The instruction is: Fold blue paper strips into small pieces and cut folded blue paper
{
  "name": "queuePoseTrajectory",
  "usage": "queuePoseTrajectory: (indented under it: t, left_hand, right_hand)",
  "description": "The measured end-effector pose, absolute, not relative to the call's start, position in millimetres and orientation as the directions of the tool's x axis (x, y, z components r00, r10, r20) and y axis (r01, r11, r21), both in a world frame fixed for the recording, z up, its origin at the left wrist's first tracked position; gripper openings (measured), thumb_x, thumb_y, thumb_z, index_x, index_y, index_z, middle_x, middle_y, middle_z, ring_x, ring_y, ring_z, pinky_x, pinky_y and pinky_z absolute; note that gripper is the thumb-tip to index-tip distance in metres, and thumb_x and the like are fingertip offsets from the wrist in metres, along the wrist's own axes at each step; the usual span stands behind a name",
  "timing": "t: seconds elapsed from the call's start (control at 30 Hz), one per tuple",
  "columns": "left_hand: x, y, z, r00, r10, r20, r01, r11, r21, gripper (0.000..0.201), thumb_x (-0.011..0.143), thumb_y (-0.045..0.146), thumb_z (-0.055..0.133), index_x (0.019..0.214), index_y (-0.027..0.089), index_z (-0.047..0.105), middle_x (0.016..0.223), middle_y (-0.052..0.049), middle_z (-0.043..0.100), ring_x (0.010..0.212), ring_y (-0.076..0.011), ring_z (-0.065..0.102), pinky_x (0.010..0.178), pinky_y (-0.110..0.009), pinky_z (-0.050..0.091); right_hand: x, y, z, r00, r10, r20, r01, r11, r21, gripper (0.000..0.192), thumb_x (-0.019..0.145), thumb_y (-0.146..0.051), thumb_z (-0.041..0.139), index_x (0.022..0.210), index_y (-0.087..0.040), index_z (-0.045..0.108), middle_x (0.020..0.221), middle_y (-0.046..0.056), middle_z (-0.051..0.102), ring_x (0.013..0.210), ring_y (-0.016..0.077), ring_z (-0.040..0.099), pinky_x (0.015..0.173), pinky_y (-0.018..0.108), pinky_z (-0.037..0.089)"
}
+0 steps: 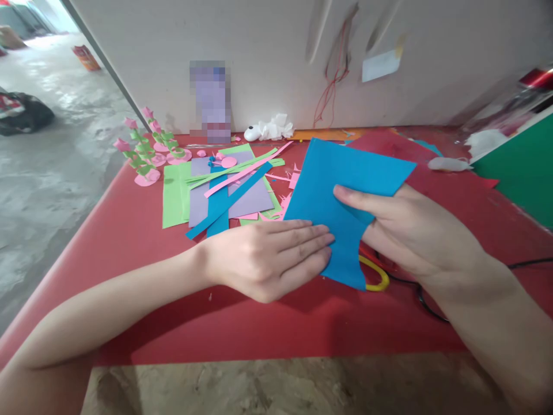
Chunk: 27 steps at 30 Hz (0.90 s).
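Fingers of both hands (left flat, right pinching) hold the blue paper.

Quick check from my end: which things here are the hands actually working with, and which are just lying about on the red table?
In hand:
- blue paper sheet, pressed flat by the left hand and held by the right hand

Lying about:
- yellow-handled scissors, partly under the sheet
- cut strips and sheets pile
- pink paper flowers
- crumpled tissue
- black cable
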State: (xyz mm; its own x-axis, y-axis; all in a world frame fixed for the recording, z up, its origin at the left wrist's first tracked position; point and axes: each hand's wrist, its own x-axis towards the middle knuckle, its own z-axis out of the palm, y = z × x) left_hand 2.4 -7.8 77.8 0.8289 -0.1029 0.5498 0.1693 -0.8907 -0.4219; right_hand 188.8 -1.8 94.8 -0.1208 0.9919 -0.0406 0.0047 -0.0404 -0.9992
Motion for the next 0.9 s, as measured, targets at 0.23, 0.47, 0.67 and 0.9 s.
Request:
queuePoseTrajectory:
  t: [0.23, 0.47, 0.67, 0.9]
  left_hand:
    - [5.9, -7.6, 79.8, 0.849, -0.085, 0.522, 0.155, -0.904, -0.399, 0.025, 0.087, 0.008, 0.043, 0.093, 0.005, 0.067, 0.104, -0.012, 0.069, 0.097, -0.0204, 0.068, 0.083, -0.029, 0.060]
    - [13.9, -19.3, 70.1, 0.824, -0.110, 0.556, 0.211, -0.851, -0.480, 0.027, 0.086, 0.009, 0.042, 0.092, 0.004, 0.068, 0.094, -0.012, 0.072, 0.090, -0.0194, 0.070, 0.076, -0.024, 0.061]
    - [7.2, -11.8, 78.0, 0.828, 0.003, 0.561, 0.198, -0.937, -0.287, 0.027, 0.088, 0.007, 0.041, 0.093, 0.006, 0.067, 0.100, -0.010, 0.071, 0.093, -0.0182, 0.069, 0.079, -0.027, 0.061]
    - [-11.1, 16.3, 82.8, 0.785, 0.071, 0.615, 0.123, -0.991, -0.043, 0.020, 0.088, 0.018, 0.050, 0.103, 0.018, 0.064, 0.113, -0.004, 0.067, 0.112, -0.0106, 0.060, 0.104, -0.028, 0.048]
  right_hand:
    - [182.8, 0.9, 90.7, -0.119, 0.989, -0.092, -0.172, -0.112, -0.979, 0.034, 0.065, -0.024, 0.072, 0.054, -0.022, 0.040, 0.056, -0.008, 0.050, 0.055, 0.0096, 0.051, 0.071, 0.029, 0.053]
    - [177.4, 2.2, 82.4, -0.179, 0.970, -0.166, -0.200, -0.201, -0.959, 0.024, 0.064, -0.030, 0.073, 0.060, -0.023, 0.051, 0.061, -0.006, 0.059, 0.053, 0.0109, 0.053, 0.069, 0.034, 0.054]
    - [179.0, 6.7, 79.3, -0.220, 0.968, -0.122, -0.220, -0.171, -0.960, 0.020, 0.063, -0.028, 0.075, 0.065, -0.024, 0.056, 0.069, -0.005, 0.065, 0.072, 0.0165, 0.064, 0.079, 0.038, 0.055]
    - [192.2, 9.0, 94.0, -0.136, 0.982, -0.132, -0.152, -0.152, -0.977, 0.009, 0.072, -0.027, 0.069, 0.078, -0.023, 0.063, 0.090, -0.001, 0.071, 0.091, 0.0222, 0.065, 0.086, 0.045, 0.054]
